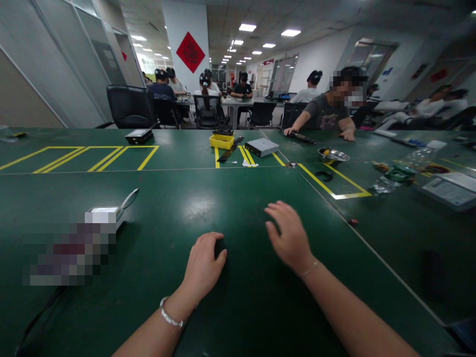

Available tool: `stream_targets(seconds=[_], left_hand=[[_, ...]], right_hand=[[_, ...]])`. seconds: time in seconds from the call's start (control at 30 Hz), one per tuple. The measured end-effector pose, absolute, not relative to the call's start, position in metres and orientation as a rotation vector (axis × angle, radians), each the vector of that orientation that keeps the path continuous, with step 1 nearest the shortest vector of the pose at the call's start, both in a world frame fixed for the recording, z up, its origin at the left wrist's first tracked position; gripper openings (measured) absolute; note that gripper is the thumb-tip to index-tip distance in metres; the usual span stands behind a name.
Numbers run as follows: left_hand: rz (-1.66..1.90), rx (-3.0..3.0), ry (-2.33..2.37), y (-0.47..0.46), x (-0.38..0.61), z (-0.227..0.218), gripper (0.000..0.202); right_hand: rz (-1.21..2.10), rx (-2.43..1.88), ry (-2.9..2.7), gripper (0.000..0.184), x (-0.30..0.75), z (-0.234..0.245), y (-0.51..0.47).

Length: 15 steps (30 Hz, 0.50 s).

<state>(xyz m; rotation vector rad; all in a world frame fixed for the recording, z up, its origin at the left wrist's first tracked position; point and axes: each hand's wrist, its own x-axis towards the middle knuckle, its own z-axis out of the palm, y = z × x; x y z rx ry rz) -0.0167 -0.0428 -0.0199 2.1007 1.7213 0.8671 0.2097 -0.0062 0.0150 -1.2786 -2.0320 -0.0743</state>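
While left hand (pixel 203 263), fingers curled, and right hand (pixel 290 238), fingers slightly spread, hold nothing over the counter (pixel 247 302), handling seems unstarted or finished.

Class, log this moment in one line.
left hand: open, empty | right hand: open, empty | both: over green table | ahead: yellow box | right: bottle

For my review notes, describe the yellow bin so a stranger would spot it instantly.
On the green table, look ahead past the left hand, beyond the thin seam. The yellow bin sits left of the flat grey box. Its raised yellow walls set it apart from the grey box and flat yellow tape.
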Motion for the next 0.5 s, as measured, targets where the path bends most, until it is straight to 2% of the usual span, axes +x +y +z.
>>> stream_targets(seconds=[0.1, 0.2, 0.37, 0.5], left_hand=[[0.854, 2.269, 1.674, -0.042, -0.017, -0.027, 0.033], [0.767, 2.402, 1.682, -0.042, -0.018, -0.034, 0.035], [0.691, 2.556, 1.679, -0.043, -0.011, -0.043, 0.048], [0.814, 2.493, 1.833, -0.042, -0.003, -0.053, 0.046]], right_hand=[[0.201, -0.887, -2.365, 0.043, 0.147, 0.006, -0.035], [0.372, -0.793, -2.401, 0.047, 0.128, -0.004, -0.045], [0.335, -0.628, -2.469, 0.055, 0.131, -0.001, -0.049], [0.359, -0.254, -2.542, 0.041, 0.121, 0.004, -0.062]])
